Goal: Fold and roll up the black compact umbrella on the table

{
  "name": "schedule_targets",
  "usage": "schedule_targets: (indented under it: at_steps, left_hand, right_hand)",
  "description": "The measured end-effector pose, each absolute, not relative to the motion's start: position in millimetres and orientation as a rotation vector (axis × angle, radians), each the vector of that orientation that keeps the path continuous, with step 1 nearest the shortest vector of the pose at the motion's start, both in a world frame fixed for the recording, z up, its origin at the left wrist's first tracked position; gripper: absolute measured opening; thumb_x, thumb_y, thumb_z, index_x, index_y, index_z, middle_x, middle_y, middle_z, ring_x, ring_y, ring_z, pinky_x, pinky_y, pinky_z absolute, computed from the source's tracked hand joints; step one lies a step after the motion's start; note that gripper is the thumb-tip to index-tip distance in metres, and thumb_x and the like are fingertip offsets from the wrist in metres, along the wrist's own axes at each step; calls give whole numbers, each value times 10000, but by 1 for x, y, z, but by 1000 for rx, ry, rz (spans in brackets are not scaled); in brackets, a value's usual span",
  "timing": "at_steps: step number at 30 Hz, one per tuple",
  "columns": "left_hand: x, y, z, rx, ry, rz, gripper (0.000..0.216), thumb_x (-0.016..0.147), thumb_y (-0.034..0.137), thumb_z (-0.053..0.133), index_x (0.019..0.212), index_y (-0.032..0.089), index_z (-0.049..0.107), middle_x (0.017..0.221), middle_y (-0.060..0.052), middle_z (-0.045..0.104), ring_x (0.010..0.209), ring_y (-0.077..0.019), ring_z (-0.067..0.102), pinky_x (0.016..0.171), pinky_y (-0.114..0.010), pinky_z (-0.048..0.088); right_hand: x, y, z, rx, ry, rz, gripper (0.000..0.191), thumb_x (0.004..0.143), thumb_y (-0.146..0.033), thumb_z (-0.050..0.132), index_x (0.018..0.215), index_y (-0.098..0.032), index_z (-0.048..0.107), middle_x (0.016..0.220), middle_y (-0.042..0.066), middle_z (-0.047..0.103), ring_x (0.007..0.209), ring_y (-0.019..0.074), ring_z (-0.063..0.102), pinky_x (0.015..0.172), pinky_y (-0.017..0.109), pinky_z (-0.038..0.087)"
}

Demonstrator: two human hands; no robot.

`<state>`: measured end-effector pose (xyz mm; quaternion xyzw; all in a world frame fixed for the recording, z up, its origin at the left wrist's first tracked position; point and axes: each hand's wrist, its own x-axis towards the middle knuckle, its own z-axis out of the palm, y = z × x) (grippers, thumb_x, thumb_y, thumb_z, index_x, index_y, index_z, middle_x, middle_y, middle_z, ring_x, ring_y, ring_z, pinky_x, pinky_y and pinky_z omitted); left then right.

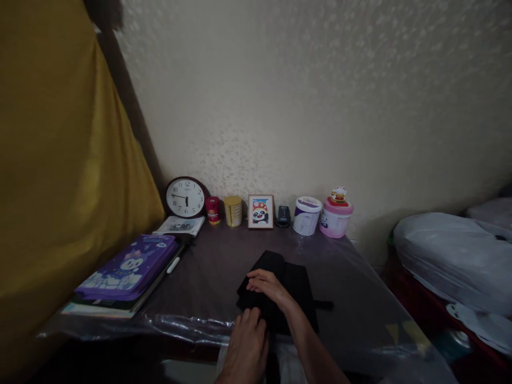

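A folded black cloth (294,285) lies on the plastic-covered table (212,277) near its front edge. My right hand (267,285) reaches across and rests flat on the cloth's left part, fingers stretched out together. My left hand (247,341) lies at the cloth's near edge with its fingers pressed down on the fabric. A thin black strap (323,304) sticks out from the cloth's right side.
Along the wall stand a clock (184,197), a red tin (212,209), a gold tin (232,210), a framed panda picture (261,211), a white tub (307,215) and a pink jar (336,216). A purple case (130,268) on books lies left. A yellow curtain (60,176) hangs left; wrapped bundles (452,256) sit right.
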<state>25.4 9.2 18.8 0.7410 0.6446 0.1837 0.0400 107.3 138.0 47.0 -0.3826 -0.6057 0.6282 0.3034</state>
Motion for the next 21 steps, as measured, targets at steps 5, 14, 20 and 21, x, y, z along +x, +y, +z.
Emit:
schedule_targets:
  at_steps: [5, 14, 20, 21]
  left_hand:
    - [24, 16, 23, 2400, 1865, 694, 370, 838, 262, 409, 1199, 254, 488, 1319, -21, 471, 1207, -203, 410, 1025, -408, 321]
    - [28, 26, -20, 2477, 2058, 451, 519, 776, 208, 433, 1295, 204, 431, 1369, -91, 437, 1263, -227, 396, 1005, -385, 363]
    - [25, 28, -37, 2649, 2082, 476, 581, 756, 156, 413, 1332, 221, 371, 1383, -85, 415, 1252, -222, 408, 973, -405, 379]
    - [26, 29, -40, 2650, 2100, 486, 600, 749, 143, 411, 1339, 235, 356, 1384, -79, 415, 1248, -222, 413, 964, -404, 384]
  right_hand:
    - [101, 141, 41, -1017, -1677, 1587, 278, 661, -318, 622, 890, -161, 620, 651, -3, 648, 657, 148, 608, 685, 296, 447]
    - [123, 107, 40, -931, -2036, 933, 191, 836, -248, 487, 869, -216, 672, 869, 37, 686, 880, 175, 605, 819, 313, 450]
    - [147, 111, 23, -917, -2254, 575, 248, 887, -245, 430, 1010, -226, 644, 1137, 57, 626, 1191, 197, 449, 1034, 398, 305]
    - [148, 117, 22, -920, -2287, 552, 256, 891, -255, 424, 1026, -229, 640, 1162, 54, 615, 1206, 199, 437, 1053, 417, 272]
